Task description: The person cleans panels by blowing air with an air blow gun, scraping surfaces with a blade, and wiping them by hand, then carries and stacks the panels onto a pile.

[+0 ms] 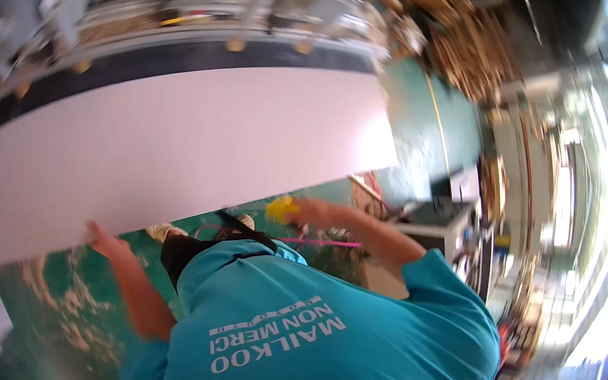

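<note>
A long white board [180, 149] lies across a machine bed in front of me, its near edge jutting out toward my body. My left hand [109, 241] grips that near edge toward its left end, thumb on top; the fingers underneath are hidden. Just off the edge, to the right, my right hand [309, 211] is closed around a small yellow object [282, 209], too blurred to name. Below that hand a pink hose-like line [320, 243] runs slantwise.
A dark strip of the machine bed [167, 61] with several small tan blocks borders the board's far side. Scrap wood [472, 55] is heaped at the far right. A dark-topped cabinet [431, 222] stands to my right. Green floor [62, 305] shows at left.
</note>
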`<state>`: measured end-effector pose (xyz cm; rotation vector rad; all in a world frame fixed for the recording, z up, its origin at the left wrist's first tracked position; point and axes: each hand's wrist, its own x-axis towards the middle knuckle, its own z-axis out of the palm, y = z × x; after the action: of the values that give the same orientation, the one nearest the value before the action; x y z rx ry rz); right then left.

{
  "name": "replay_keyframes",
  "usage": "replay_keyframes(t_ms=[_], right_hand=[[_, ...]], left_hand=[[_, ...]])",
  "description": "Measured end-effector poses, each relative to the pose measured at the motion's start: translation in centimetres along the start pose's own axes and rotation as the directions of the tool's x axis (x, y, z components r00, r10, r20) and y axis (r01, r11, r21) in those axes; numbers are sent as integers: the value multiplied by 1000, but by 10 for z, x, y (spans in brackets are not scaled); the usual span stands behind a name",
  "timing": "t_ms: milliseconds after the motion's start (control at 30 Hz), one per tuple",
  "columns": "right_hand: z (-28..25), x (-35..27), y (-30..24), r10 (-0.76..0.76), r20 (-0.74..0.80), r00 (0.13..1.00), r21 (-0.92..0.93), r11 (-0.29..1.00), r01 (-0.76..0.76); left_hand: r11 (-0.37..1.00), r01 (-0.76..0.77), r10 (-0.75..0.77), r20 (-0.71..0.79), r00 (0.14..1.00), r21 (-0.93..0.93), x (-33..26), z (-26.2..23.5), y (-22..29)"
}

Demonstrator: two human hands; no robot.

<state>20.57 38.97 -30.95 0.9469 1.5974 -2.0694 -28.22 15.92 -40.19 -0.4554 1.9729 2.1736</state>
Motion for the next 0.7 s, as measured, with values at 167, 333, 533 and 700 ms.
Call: replay_keyframes(t_ms=[167, 333, 533, 700], right_hand=[[-360, -119, 398, 251, -356, 900, 318, 938, -135], [-490, -235, 539, 218, -932, 291, 168, 968, -187], [-489, -140, 356, -270, -527, 806, -27, 953, 302], [-303, 50, 89, -444, -241, 863, -227, 890, 395]], left_hand=[[998, 61, -61, -16, 998, -27, -343, 78, -270], [976, 217, -215, 115, 970, -4, -403, 104, -305], [936, 352, -347, 163, 924, -4, -429, 100, -296], [884, 456, -419, 255, 871, -105, -385, 64, -241]])
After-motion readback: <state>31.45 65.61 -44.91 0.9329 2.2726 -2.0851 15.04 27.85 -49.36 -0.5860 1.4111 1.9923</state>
